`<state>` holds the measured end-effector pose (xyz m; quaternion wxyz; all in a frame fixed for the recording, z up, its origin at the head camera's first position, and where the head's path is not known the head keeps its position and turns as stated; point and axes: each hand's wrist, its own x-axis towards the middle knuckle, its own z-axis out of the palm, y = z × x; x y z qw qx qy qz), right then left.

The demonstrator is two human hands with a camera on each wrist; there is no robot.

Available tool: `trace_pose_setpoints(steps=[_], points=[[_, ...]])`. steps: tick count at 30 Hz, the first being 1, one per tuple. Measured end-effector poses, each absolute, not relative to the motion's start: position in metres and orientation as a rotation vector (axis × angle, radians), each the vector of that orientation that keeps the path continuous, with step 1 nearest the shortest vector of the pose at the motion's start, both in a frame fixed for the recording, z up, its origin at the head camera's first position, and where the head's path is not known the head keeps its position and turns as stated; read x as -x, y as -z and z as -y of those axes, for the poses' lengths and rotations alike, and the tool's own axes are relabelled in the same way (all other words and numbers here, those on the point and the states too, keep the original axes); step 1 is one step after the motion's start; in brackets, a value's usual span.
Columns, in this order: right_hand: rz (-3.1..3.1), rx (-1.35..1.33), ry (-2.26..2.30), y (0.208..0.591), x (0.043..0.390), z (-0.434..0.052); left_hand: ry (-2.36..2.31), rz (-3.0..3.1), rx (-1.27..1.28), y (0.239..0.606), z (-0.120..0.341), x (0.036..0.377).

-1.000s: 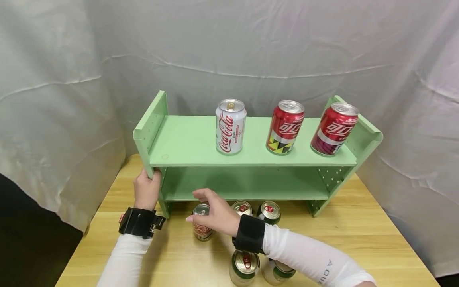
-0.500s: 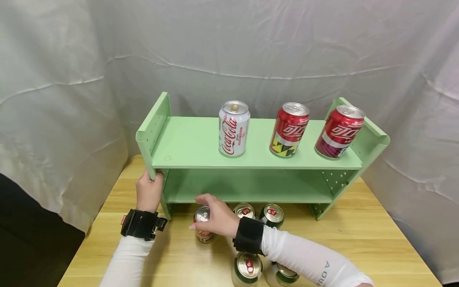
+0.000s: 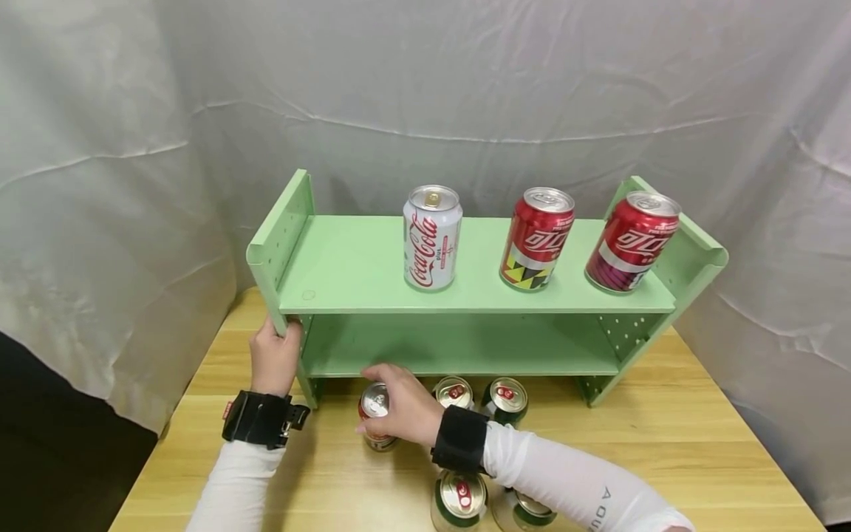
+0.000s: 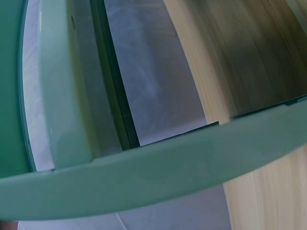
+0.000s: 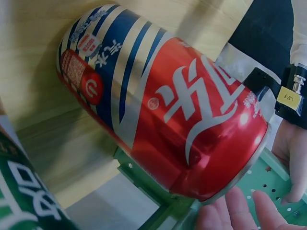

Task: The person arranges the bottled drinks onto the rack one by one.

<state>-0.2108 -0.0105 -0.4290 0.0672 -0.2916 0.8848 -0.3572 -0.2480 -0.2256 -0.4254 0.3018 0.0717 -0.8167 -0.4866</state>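
In the head view, my left hand (image 3: pixel 275 360) grips the left side panel of the green shelf (image 3: pixel 352 255) from below its upper board; its fingertips are hidden. At the shelf's front left foot, my right hand (image 3: pixel 408 406) curls thumb and fingers round the top of a red cola can (image 3: pixel 376 403) standing on the table. The right wrist view shows this can's (image 5: pixel 192 110) red top half and its blue and silver stripes, with fingers (image 5: pixel 235 208) beside its rim. Only green shelf parts (image 4: pixel 144 179) fill the left wrist view, along with table and cloth.
A white Coca-Cola can (image 3: pixel 431 240) and two red cans, one yellow-patterned (image 3: pixel 537 240) and one purple-based (image 3: pixel 631 244), stand on the upper board. Several green cans, among them one in front (image 3: pixel 460 499), stand on the wooden table (image 3: pixel 665 443) near my right forearm. Grey cloth hangs behind.
The thumb and fingers of my right hand have drawn in around the cola can. My left hand keeps its place on the shelf; the head view has shifted slightly.
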Motion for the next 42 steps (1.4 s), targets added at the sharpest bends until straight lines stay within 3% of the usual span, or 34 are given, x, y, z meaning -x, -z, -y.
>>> trace_pose_setpoints(steps=[12,42], points=[[-2.768,0.916,0.914,0.434,0.211,0.009,1.281,2.155,-0.178,0.420,0.223,0.246],[-2.661,1.037,1.043,0.450,0.224,-0.001,1.243,2.146,-0.205,0.423,0.224,0.247]])
